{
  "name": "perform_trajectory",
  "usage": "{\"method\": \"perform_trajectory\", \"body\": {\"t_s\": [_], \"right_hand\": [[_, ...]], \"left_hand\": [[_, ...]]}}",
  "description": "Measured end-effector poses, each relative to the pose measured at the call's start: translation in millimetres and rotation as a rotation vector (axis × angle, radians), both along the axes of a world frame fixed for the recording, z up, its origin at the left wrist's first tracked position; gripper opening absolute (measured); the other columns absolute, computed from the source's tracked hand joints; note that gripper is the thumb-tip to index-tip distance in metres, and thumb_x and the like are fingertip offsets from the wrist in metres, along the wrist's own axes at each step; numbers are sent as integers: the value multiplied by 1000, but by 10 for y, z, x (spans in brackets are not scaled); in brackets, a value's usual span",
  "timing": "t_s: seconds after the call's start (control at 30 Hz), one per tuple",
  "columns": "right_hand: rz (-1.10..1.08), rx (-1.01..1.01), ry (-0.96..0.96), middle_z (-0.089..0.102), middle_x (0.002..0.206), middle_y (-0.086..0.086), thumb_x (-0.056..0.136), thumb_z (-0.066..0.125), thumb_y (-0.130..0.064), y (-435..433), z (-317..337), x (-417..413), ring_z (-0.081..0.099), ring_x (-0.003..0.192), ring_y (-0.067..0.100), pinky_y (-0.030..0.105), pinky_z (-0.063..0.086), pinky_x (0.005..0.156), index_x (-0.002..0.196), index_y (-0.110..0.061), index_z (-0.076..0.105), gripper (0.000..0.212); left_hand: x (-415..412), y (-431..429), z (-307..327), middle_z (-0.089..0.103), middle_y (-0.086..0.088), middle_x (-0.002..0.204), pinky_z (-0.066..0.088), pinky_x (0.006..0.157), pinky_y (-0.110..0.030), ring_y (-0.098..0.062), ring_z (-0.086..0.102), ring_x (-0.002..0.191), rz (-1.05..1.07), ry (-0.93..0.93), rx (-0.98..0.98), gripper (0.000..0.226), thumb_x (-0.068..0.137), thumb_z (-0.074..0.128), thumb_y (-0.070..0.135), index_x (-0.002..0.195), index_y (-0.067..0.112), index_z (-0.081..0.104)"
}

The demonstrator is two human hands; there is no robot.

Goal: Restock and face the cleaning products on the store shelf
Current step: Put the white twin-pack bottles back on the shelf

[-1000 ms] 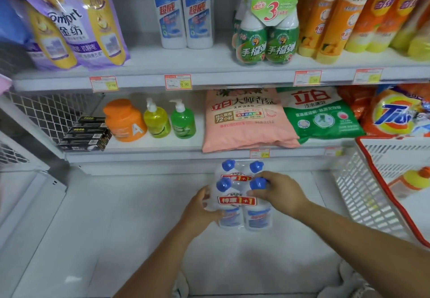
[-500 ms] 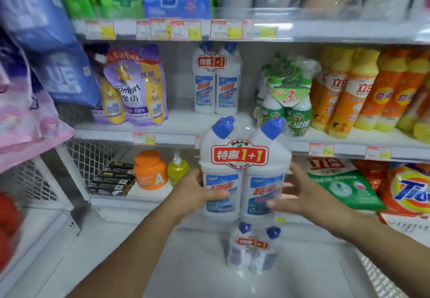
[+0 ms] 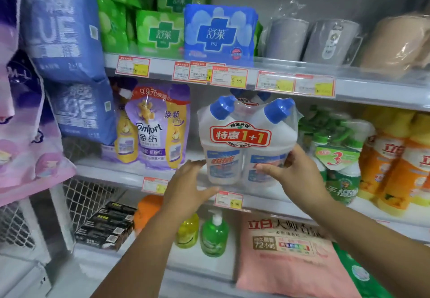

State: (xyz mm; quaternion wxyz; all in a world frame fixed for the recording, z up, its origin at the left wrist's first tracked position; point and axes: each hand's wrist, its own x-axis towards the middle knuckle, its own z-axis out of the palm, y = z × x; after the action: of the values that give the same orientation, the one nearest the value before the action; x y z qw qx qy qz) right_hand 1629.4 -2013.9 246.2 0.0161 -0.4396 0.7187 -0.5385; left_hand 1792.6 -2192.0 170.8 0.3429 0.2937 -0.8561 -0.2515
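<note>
A shrink-wrapped twin pack (image 3: 244, 139) of white cleaner bottles with blue caps and a red "1+1" label is held upright at the front edge of the middle shelf (image 3: 125, 174). My left hand (image 3: 188, 183) cups its lower left corner, fingers along the side and thumb underneath. My right hand (image 3: 295, 169) grips the right bottle, thumb across the front. Directly behind it, the blue caps of another identical pack (image 3: 250, 96) show on the same shelf.
Purple Comfort pouches (image 3: 153, 130) stand left of the pack, with green spray bottles (image 3: 335, 158) and orange bottles (image 3: 395, 160) to its right. The shelf below holds hand-soap pumps (image 3: 214, 235) and a pink detergent bag (image 3: 290, 258). Price tags (image 3: 229, 200) line the shelf edges.
Both hands lifted one twin pack from the low platform up to the middle shelf. The view tilted upward, and the second pack on the platform is out of sight.
</note>
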Motion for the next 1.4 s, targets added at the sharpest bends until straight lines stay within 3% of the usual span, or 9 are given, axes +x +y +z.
{"method": "perform_trajectory", "body": {"t_s": [0.1, 0.2, 0.3, 0.4, 0.53, 0.7, 0.97, 1.23, 1.4], "right_hand": [[-17, 19, 9, 72, 98, -13, 72, 87, -19, -200, -13, -185, 67, 89, 0, 18, 49, 74, 112, -24, 61, 48], [-16, 43, -9, 74, 93, -11, 72, 87, -17, -353, -80, -351, 69, 82, -3, 20, 52, 74, 111, -22, 62, 47], [9, 56, -73, 75, 93, -9, 74, 85, -18, -495, -157, -493, 70, 78, -3, 11, 50, 61, 109, -21, 63, 42], [41, 70, -198, 76, 98, -3, 76, 83, -20, -649, -184, -646, 74, 80, 8, 13, 48, 53, 108, -20, 61, 39], [-9, 58, -234, 76, 97, -4, 71, 84, -32, -760, -227, -740, 75, 84, 14, 42, 60, 78, 111, -20, 57, 50], [-62, 57, -122, 66, 101, -21, 76, 84, -24, -683, -445, -586, 63, 86, -9, 23, 50, 74, 123, -25, 48, 59], [-72, 36, -130, 63, 100, -25, 79, 81, -22, -872, -544, -682, 61, 89, -9, 13, 44, 70, 121, -33, 46, 55], [-155, 30, -138, 61, 109, -12, 82, 79, -24, -1115, -546, -757, 61, 97, 12, 32, 50, 86, 118, -32, 42, 52], [-176, 14, -162, 59, 110, -12, 85, 76, -22, -1188, -558, -790, 59, 99, 11, 31, 48, 86, 117, -33, 40, 50]], "left_hand": [[-100, -153, -380, 32, 7, 158, 8, 122, -40, -17, 15, 150, 83, -218, -127, 85, 79, 65, 66, 149, 27, 37], [-183, -229, -518, 26, 9, 161, -6, 122, -39, -14, 5, 152, 156, -152, -218, 85, 81, 59, 70, 151, 28, 34], [-296, -293, -574, 37, 6, 155, 0, 123, -43, -19, 15, 150, 191, -116, -243, 88, 74, 50, 81, 144, 29, 44], [-386, -352, -683, 54, 3, 141, 13, 121, -51, -23, 33, 144, 220, -50, -303, 87, 68, 38, 85, 131, 28, 58], [-399, -378, -757, 60, 3, 133, 18, 119, -53, -25, 39, 140, 216, 17, -312, 81, 71, 41, 83, 124, 26, 64], [-403, -380, -791, 60, 5, 129, 20, 118, -53, -24, 39, 137, 196, 57, -300, 74, 71, 49, 79, 122, 27, 63], [-403, -368, -790, 60, 5, 128, 17, 118, -52, -23, 39, 135, 192, 88, -304, 71, 71, 50, 77, 120, 27, 62], [-395, -369, -792, 59, 4, 132, 20, 118, -56, -23, 38, 137, 189, 59, -288, 73, 73, 48, 78, 123, 27, 62], [-377, -354, -777, 58, 4, 132, 16, 120, -54, -23, 37, 138, 190, 38, -279, 73, 73, 47, 78, 124, 27, 62]]}}
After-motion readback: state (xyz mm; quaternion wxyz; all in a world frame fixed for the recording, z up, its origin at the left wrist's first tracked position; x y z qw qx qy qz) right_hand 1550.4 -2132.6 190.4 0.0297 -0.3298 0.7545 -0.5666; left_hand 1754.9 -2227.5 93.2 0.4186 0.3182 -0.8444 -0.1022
